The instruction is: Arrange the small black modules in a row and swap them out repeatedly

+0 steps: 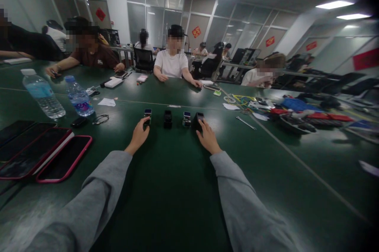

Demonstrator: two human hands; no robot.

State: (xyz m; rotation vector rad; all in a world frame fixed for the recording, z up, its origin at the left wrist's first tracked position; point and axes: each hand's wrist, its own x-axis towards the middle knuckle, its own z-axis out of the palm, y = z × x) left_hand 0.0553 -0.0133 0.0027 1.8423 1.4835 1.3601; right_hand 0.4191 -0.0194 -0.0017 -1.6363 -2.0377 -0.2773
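Grey sleeves (pixel 103 181) up front, left hand (pixel 139 135) touching the leftmost gadget (pixel 148 112), right hand (pixel 209 136) on the rightmost black box (pixel 198 116), two more gadgets (pixel 167 119) between; can't tell if either's clamped tbh.

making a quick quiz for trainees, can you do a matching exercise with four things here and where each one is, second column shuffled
Things:
1. left hand
2. right hand
3. wrench
4. white-capped bottle

Places:
A. lying on the table, to the right of both hands
B. at the right end of the row of four small devices
C. left of the blue-capped bottle
D. at the left end of that row

Right pairs: 1-D, 2-B, 3-A, 4-C
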